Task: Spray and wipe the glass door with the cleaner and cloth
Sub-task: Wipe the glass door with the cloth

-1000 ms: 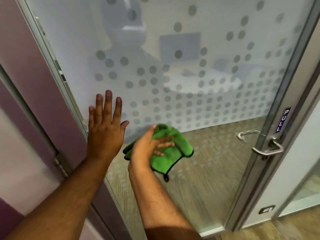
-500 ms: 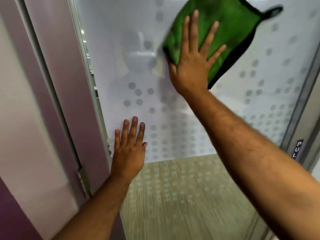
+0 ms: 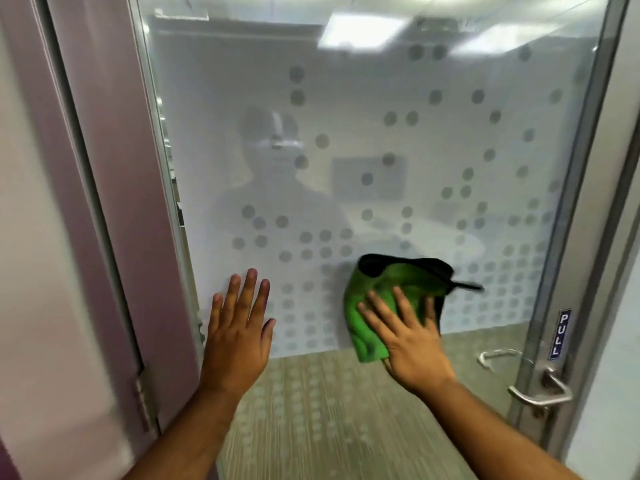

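Note:
The glass door (image 3: 346,133) fills the view, frosted with grey dots above and clear near the floor. My right hand (image 3: 408,337) lies flat on a green cloth (image 3: 381,299) with a black edge, pressing it against the glass at the lower edge of the frosting. My left hand (image 3: 239,327) rests flat on the glass near the door's hinge side, fingers spread, holding nothing. No spray cleaner is in view.
A metal lever handle (image 3: 540,396) and a blue PULL label (image 3: 559,334) sit on the door's right frame. A purple wall panel (image 3: 104,202) and the door's hinge (image 3: 142,403) stand at the left. Striped carpet shows through the lower glass.
My right hand swept the cloth from low on the glass up high, then back down to the frosting's lower edge. My left hand stayed flat on the glass.

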A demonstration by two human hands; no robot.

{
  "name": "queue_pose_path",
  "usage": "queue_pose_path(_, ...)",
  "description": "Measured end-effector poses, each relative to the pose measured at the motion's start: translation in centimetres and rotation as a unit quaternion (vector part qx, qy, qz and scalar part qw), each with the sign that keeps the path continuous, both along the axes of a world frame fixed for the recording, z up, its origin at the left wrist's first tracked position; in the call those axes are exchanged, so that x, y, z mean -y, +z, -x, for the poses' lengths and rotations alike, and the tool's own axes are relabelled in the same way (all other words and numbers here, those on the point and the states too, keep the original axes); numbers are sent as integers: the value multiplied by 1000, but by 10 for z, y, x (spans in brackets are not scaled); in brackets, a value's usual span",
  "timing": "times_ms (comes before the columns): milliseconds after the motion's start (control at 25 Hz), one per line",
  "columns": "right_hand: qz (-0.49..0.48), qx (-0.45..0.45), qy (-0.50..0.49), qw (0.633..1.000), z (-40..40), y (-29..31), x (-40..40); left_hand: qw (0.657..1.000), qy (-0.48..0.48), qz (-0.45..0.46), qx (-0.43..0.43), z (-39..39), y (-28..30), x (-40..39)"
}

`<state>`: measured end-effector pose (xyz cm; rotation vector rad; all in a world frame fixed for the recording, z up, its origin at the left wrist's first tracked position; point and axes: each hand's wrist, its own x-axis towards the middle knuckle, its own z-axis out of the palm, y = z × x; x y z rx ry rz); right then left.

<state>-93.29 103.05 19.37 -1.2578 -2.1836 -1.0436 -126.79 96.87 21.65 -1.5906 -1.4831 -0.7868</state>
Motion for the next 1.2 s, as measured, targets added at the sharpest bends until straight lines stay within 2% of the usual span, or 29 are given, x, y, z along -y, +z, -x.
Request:
queue_pose_path(80,35,-139,-41,989,-18,28,-1,1000,0,9,5,0,2,5)
queue_pose_path(160,49,-263,-42,963,-24,74,-7,1000,-7,12,16,-4,3,11)
queue_pose_path(320,1,-418,-47,907,-5,189,-25,996,-21,-52,68,-9,38,6)
queue_pose_path(440,-32,-471,16,881,32,280,-32,994,-4,-72,77,-11,78,-13)
queue_pose_path(520,-73,-422,51,902,60,306,-32,993,18,-86,76,-11,79,-27)
queue_pose_path(680,-152,-216,93,960,98,251,-28,991,35,-117,61,-8,70,-40)
queue_pose_path(760,-126,-137,172,967,90,210,-27,991,30,-118,59,-8,71,-40)
queue_pose_path(880,-29,-62,287,955,62,148,-20,991,25,-112,73,-14,73,-32)
queue_pose_path(960,38,-62,263,962,52,90,-9,987,24,-101,120,-30,74,-28)
queue_pose_path(1080,173,-147,182,957,45,-6,31,981,-22,-47,185,-67,61,-11)
queue_pose_path(1200,342,-234,151,898,35,-56,62,985,-32,74,150,-94,32,15)
